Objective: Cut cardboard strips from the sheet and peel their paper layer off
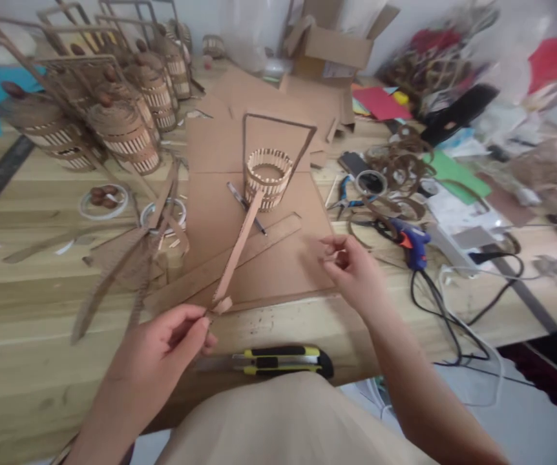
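Note:
My left hand (169, 345) pinches the near end of a narrow cardboard strip (240, 245), where a small piece curls over. The strip slants away to the front of a small round basket (271, 190) of pale upright slats with brown bands and a tall square handle (278, 119). Over the right part of a cardboard sheet (302, 265) hovers my right hand (356, 271), thumb and fingers drawn together; whatever they hold is blurred. Beneath the strip lie a pen (254, 216) and a wider cardboard strip (271, 236).
Several lidded baskets (126, 132) with handles stand at the far left. A yellow-black utility knife (283, 360) lies at the near edge. To the right are a blue glue gun (411, 242) with its cord, pliers (344, 194) and curled brown strips (399, 158).

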`<state>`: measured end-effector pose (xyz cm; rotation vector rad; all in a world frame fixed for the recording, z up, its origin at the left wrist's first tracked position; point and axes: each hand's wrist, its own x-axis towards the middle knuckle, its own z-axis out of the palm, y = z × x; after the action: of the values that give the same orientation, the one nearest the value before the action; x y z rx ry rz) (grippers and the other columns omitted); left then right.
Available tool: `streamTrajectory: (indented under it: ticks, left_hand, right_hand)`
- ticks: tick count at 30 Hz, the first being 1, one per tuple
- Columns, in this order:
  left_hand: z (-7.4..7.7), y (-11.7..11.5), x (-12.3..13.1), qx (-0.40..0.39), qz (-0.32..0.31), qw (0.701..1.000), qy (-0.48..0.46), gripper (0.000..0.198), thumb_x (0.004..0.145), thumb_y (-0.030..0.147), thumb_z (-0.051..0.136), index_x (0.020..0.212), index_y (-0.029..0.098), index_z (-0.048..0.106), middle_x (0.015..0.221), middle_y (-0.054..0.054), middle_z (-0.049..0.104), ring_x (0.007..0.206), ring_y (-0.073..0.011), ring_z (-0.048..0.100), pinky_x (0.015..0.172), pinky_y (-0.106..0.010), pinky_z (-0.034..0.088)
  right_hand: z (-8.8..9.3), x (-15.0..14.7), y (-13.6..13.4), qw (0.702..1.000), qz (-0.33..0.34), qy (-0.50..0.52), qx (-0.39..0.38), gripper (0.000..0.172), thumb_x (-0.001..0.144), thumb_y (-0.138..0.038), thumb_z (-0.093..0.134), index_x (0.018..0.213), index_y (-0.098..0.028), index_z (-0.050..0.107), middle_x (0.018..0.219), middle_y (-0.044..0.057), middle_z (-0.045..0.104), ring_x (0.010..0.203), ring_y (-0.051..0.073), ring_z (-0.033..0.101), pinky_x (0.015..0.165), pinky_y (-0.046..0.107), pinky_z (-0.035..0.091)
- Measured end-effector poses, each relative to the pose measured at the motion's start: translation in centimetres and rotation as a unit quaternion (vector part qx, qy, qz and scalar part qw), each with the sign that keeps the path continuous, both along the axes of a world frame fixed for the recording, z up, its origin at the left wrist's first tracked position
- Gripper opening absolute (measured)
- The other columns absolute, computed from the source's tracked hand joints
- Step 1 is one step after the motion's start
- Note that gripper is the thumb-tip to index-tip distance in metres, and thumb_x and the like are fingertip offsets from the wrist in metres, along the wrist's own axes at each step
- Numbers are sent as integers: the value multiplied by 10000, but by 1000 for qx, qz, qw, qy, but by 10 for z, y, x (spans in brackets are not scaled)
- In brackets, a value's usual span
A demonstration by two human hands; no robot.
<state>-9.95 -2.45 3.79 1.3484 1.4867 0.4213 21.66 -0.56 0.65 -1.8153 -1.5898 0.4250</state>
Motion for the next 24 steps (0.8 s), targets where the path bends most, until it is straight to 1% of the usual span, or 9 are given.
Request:
streamTrajectory:
  ticks: [2, 3, 4, 6, 10, 13, 18, 22, 24]
  left_hand:
    - [-8, 1, -1, -2, 5, 1000, 2, 273, 800, 472, 599, 892, 226, 675, 707, -34, 754, 669, -219, 718, 593, -266, 560]
    - [-10, 1, 0, 1, 0, 1000, 8, 263, 797, 465, 600, 882, 228, 673, 706, -32, 754, 665, -219, 717, 597, -269, 561]
    - [-10, 1, 1, 7, -6, 1000, 17, 248, 798, 457, 595, 865, 230, 670, 700, -28, 752, 655, -216, 714, 597, -269, 558]
    - [-8, 0, 6, 24, -15, 999, 39, 220, 809, 431, 577, 851, 233, 664, 701, -18, 751, 639, -208, 706, 602, -268, 546]
    - [1, -2, 17, 43, -22, 998, 46, 219, 843, 392, 520, 840, 227, 665, 708, -9, 744, 683, -202, 707, 627, -268, 518]
    - [3, -4, 22, 54, -36, 997, 49, 224, 868, 351, 482, 855, 219, 663, 706, -7, 735, 658, -189, 686, 616, -266, 492]
    - [3, -6, 24, 73, -38, 996, 18, 229, 889, 316, 461, 868, 212, 664, 767, -22, 741, 707, -186, 689, 648, -266, 497]
    - [3, -1, 26, 35, -34, 998, -39, 265, 890, 373, 509, 1019, 218, 681, 929, -41, 757, 840, -201, 703, 739, -279, 527]
    - [2, 1, 26, 18, -51, 997, -50, 262, 886, 375, 523, 1028, 223, 682, 971, -40, 754, 874, -203, 700, 756, -276, 524]
  right_hand:
    - [-1, 26, -3, 990, -37, -129, 45, 350, 765, -298, 609, 1094, -182, 580, 1002, 109, 614, 855, 241, 605, 774, 448, 507]
    - [-1, 32, -5, 979, -45, -185, 69, 400, 763, -316, 626, 1132, -170, 578, 1094, 158, 599, 992, 307, 586, 864, 546, 466]
    - [-1, 32, -7, 970, -40, -223, 89, 437, 773, -330, 635, 1171, -163, 571, 1174, 194, 572, 1103, 358, 541, 925, 617, 407]
    - [2, 14, -11, 965, 12, -235, 111, 439, 832, -334, 613, 1234, -171, 549, 1243, 205, 551, 1184, 376, 500, 972, 647, 362]
    - [13, -58, -17, 969, 200, -114, 93, 314, 913, -325, 582, 1204, -207, 570, 1094, 116, 657, 1064, 269, 596, 904, 472, 485]
    - [18, -99, -18, 952, 284, -68, 94, 328, 869, -356, 659, 1146, -186, 609, 1059, 102, 679, 998, 246, 619, 843, 415, 506]
    - [12, -115, -16, 949, 296, -25, 108, 79, 881, -210, 626, 954, -193, 648, 929, 61, 693, 881, 200, 636, 773, 364, 507]
    - [9, -116, -18, 953, 282, 15, 109, 61, 879, -170, 595, 913, -204, 633, 937, 61, 685, 875, 190, 640, 757, 348, 517]
    - [9, -117, -20, 953, 280, 30, 110, 65, 877, -160, 590, 900, -210, 624, 936, 56, 687, 876, 184, 647, 762, 343, 522]
